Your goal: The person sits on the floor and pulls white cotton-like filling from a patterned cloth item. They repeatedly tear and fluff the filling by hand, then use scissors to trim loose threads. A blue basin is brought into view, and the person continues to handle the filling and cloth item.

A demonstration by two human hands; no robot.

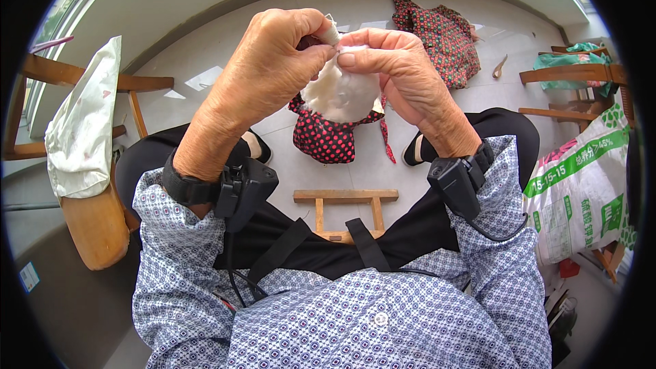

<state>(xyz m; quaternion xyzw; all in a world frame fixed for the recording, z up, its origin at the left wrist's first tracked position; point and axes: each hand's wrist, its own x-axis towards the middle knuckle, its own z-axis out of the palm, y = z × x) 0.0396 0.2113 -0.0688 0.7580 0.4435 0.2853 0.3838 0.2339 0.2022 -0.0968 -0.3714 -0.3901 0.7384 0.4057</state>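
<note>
My left hand [292, 46] is raised in front of me, its fingers closed on a small pale roll, perhaps gauze or thread [331, 33]. Thumb and forefinger of my right hand [392, 61] pinch close against the left thumb; they seem to grip white fluffy wadding [341, 95], though the fingers hide the exact spot. The wadding hangs below both hands. Beneath it is a black cloth with red dots [324, 138], with a narrow dotted strip [386, 138] dangling at its right. Whether the wadding is fixed to that cloth cannot be told.
A patterned cloth [441, 36] lies on the tiled floor near a small brown object [499, 67]. A wooden stool [346, 196] is between my legs. On the left, a pale cloth [84, 128] drapes a wooden chair [95, 230]; a printed woven sack [579, 189] stands right.
</note>
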